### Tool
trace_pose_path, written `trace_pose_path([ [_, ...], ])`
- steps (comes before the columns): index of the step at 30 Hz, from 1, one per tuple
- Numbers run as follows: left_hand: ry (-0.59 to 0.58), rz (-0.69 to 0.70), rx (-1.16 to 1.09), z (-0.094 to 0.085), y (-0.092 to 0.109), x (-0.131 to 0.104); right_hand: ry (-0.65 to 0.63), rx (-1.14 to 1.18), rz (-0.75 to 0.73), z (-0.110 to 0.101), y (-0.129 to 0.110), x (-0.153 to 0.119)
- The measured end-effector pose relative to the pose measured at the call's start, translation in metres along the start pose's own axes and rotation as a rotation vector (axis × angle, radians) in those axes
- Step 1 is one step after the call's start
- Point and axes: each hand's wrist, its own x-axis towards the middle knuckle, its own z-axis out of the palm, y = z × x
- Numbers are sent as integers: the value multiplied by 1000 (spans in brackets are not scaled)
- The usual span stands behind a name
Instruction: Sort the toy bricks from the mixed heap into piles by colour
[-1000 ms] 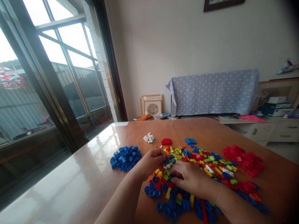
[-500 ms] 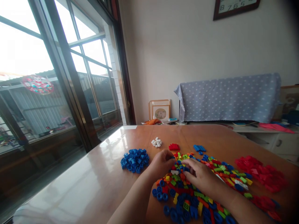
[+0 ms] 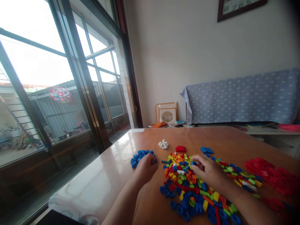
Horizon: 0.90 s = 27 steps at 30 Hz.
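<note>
Over the right edge of the blue brick pile (image 3: pixel 138 158) is my left hand (image 3: pixel 148 166), its fingers curled together; what they hold, if anything, is hidden. My right hand (image 3: pixel 207 168) hovers at the upper right of the mixed pile of coloured bricks (image 3: pixel 181 178), its thumb and fingers closed around a blue brick (image 3: pixel 193 163). Blue wheel-like pieces (image 3: pixel 179 208) lie at the near side of the mixed pile.
Beyond the piles sit white pieces (image 3: pixel 163 144), red bricks (image 3: pixel 180 148) and blue bricks (image 3: pixel 206 150) on the wooden table (image 3: pixel 112 175). Red pieces (image 3: pixel 272 175) are heaped at the right. Glass doors stand left; a cloth-covered object (image 3: pixel 241 103) is behind.
My left hand has moved left from the mixed pile to the blue pile. My right hand stays over the mixed bricks. The view has turned slightly left.
</note>
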Motion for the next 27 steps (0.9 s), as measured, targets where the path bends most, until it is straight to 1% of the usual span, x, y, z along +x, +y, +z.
trace_pose_path([
  [3,70,-67,204,-18,-36,-19,50,6,-3,1,7,1],
  [4,78,-84,257,-23,-46,-24,54,7,-1,2,9,1],
  [6,85,-97,291,-31,-60,-32,50,12,0,2,10,1],
  [9,84,-121,288,-33,-70,-36,37,26,0,4,11,1],
  [12,127,-164,261,-27,-74,-34,33,26,8,5,14,1],
  [15,173,-169,246,-22,-77,-32,35,16,14,5,16,1],
  [18,187,-148,262,-22,-76,-34,31,11,6,4,14,1],
  [21,216,-128,304,-25,-65,-36,19,24,0,3,10,1],
  [24,210,-65,265,-19,-44,-33,10,60,10,4,6,2],
  [27,158,30,122,0,-17,-27,-7,113,22,6,1,1],
])
